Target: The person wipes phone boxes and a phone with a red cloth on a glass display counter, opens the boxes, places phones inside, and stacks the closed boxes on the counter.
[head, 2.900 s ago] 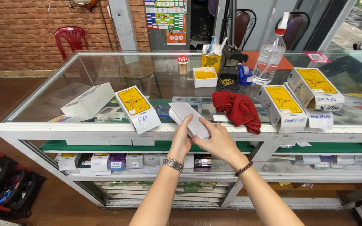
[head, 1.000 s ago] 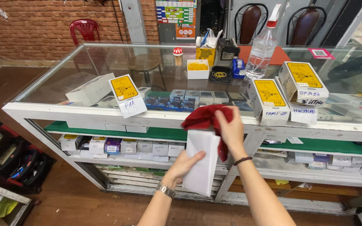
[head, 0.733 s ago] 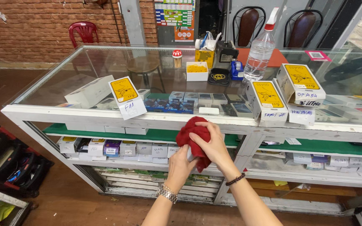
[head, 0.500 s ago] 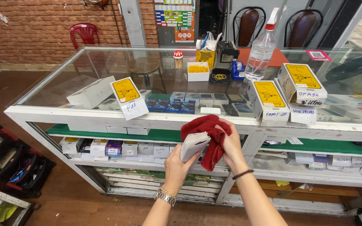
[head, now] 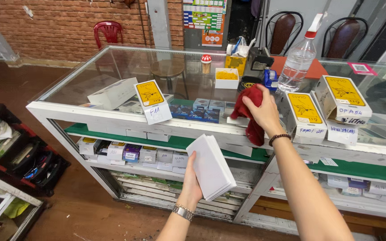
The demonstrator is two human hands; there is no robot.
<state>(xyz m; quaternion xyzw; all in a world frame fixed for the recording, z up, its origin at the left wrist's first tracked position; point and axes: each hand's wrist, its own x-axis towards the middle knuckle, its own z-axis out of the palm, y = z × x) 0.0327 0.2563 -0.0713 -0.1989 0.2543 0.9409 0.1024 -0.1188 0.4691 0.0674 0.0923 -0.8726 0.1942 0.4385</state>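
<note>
The left hand (head: 192, 189) is gripping a white box (head: 211, 167) from below, fingers closed around its lower edge, holding it tilted in front of the counter (head: 112, 119). The right hand (head: 264, 114) is clutching a red cloth (head: 252, 107) at the counter's front edge, beside yellow-labelled boxes (head: 304, 114).

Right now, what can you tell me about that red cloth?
The red cloth looks like soft, crumpled fabric, plain deep red. The right hand grips its upper part over the front edge of the glass counter; the bunched top sits at counter level while a loose end hangs down in front of the white frame. Nothing else clearly touches it. The left hand holds a white box lower down, apart from it.
</note>
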